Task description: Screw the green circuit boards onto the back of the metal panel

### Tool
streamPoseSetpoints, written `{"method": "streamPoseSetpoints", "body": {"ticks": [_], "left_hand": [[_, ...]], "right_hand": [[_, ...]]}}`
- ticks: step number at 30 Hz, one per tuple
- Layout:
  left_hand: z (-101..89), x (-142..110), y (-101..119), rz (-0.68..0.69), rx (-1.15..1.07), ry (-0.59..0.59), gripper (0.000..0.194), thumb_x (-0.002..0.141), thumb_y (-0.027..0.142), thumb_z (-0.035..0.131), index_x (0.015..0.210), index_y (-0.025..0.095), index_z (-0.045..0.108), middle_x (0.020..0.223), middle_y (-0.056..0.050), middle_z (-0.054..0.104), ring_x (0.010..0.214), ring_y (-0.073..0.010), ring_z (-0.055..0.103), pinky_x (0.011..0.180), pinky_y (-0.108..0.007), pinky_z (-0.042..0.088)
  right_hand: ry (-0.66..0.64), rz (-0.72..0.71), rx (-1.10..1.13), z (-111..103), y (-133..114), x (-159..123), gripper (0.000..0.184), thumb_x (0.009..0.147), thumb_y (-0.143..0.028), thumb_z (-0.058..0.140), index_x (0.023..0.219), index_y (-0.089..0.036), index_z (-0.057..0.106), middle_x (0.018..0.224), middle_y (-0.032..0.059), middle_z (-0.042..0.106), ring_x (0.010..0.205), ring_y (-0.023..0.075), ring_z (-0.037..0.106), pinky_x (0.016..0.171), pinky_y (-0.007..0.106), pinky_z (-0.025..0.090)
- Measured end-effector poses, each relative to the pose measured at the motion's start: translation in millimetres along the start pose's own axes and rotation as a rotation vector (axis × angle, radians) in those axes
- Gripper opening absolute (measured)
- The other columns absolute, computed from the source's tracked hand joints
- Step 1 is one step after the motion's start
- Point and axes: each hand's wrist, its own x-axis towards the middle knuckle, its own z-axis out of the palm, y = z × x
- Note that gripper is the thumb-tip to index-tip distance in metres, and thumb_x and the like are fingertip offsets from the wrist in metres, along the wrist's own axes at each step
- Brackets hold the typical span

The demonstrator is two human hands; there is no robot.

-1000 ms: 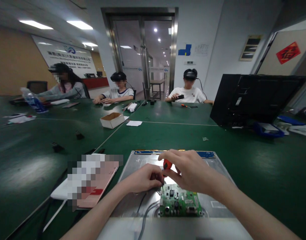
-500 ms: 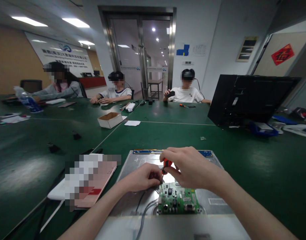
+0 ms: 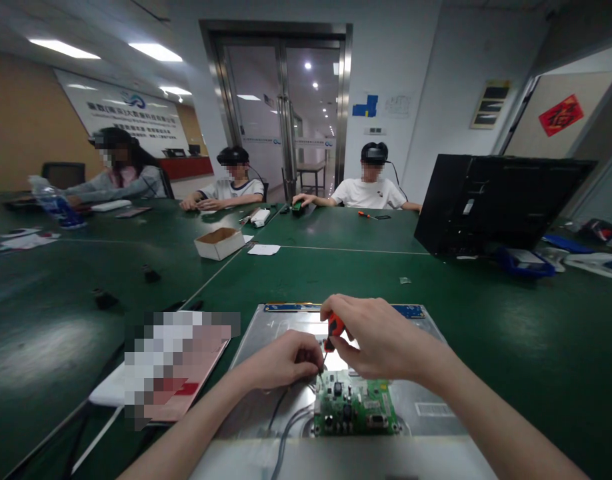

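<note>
My right hand (image 3: 381,337) grips the red and black handle of a screwdriver (image 3: 336,325) from above. The screwdriver points down at the upper left corner of a green circuit board (image 3: 356,400). My left hand (image 3: 289,360) is closed beside the screwdriver's tip, its thumb and forefinger pinched together; what they hold, if anything, is hidden. The board lies on the silvery back of a flat display panel (image 3: 429,393). Grey cables (image 3: 282,440) run from the board's left side. Along the panel's far edge is a narrow blue circuit strip (image 3: 409,311).
Left of the panel lie a pinkish flat object (image 3: 206,360) and a white one. An open white box (image 3: 219,244) stands farther off. A large black monitor (image 3: 501,200) stands at right. Three people sit across the green table (image 3: 346,267).
My hands and the screwdriver hold nearly the same place over the board's corner. Across the table, the person in white has lowered a hand to an object on the tabletop.
</note>
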Motion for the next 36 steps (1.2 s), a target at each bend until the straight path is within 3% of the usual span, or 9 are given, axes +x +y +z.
{"method": "streamPoseSetpoints", "body": {"ticks": [5, 9, 14, 17, 23, 28, 36], "left_hand": [[-1.0, -1.8, 2.0, -0.017, 0.012, 0.003, 0.012, 0.074, 0.011, 0.057, 0.081, 0.017, 0.065, 0.071, 0.002, 0.062, 0.066, -0.0150, 0.056, 0.062, -0.023, 0.043], [-1.6, -1.9, 3.4, -0.020, 0.024, 0.017, 0.013, 0.072, 0.013, 0.057, 0.080, 0.016, 0.066, 0.072, 0.001, 0.062, 0.067, -0.0160, 0.056, 0.063, -0.024, 0.043], [-1.3, -0.4, 2.3, -0.019, 0.035, 0.025, 0.013, 0.069, 0.013, 0.058, 0.079, 0.016, 0.067, 0.074, 0.000, 0.066, 0.069, -0.0170, 0.059, 0.066, -0.026, 0.045], [-0.3, -0.6, 0.0, -0.028, 0.046, 0.043, 0.011, 0.070, 0.014, 0.059, 0.079, 0.016, 0.066, 0.074, 0.000, 0.066, 0.069, -0.0171, 0.059, 0.066, -0.026, 0.045], [1.6, -2.7, -1.2, -0.031, 0.058, 0.069, 0.007, 0.077, 0.020, 0.063, 0.082, 0.016, 0.064, 0.075, -0.001, 0.066, 0.072, -0.0182, 0.059, 0.066, -0.027, 0.046], [1.1, -2.2, 3.0, -0.032, 0.054, 0.044, 0.005, 0.076, 0.017, 0.063, 0.071, 0.016, 0.062, 0.068, 0.001, 0.061, 0.065, -0.0157, 0.056, 0.060, -0.024, 0.043], [-1.4, -1.3, 4.4, -0.036, 0.042, 0.012, 0.012, 0.071, 0.009, 0.060, 0.078, 0.016, 0.066, 0.074, 0.000, 0.066, 0.069, -0.0165, 0.059, 0.065, -0.025, 0.045]], "right_hand": [[0.027, -0.016, -0.026, 0.8, 2.7, 0.2, 0.026, 0.086, -0.018, 0.059, 0.112, -0.019, 0.054, 0.092, 0.0018, 0.070, 0.071, 0.0140, 0.060, 0.057, 0.027, 0.027], [0.044, -0.023, -0.145, 2.6, 0.8, 2.8, 0.012, 0.094, -0.031, 0.058, 0.097, -0.020, 0.059, 0.089, 0.0017, 0.071, 0.065, 0.0126, 0.059, 0.053, 0.028, 0.022], [0.091, 0.023, -0.243, 14.2, -2.8, 7.4, 0.023, 0.095, -0.042, 0.056, 0.088, -0.020, 0.060, 0.078, 0.0016, 0.071, 0.058, 0.0128, 0.057, 0.051, 0.029, 0.017], [0.145, 0.030, -0.263, 23.3, -6.7, 8.5, 0.023, 0.096, -0.040, 0.053, 0.086, -0.021, 0.059, 0.076, 0.0020, 0.070, 0.057, 0.0134, 0.055, 0.051, 0.030, 0.015], [0.178, -0.045, -0.199, 25.8, -9.7, 8.6, 0.005, 0.090, -0.022, 0.052, 0.092, -0.020, 0.056, 0.082, 0.0016, 0.068, 0.063, 0.0126, 0.055, 0.052, 0.029, 0.019], [0.105, -0.024, -0.099, 17.0, -6.2, 6.4, 0.016, 0.085, -0.019, 0.054, 0.101, -0.018, 0.053, 0.090, 0.0029, 0.068, 0.069, 0.0137, 0.059, 0.054, 0.027, 0.023], [0.080, 0.053, -0.100, 15.5, -5.5, 9.0, 0.013, 0.092, -0.033, 0.059, 0.098, -0.021, 0.057, 0.085, 0.0014, 0.074, 0.069, 0.0157, 0.064, 0.054, 0.027, 0.020]]}}
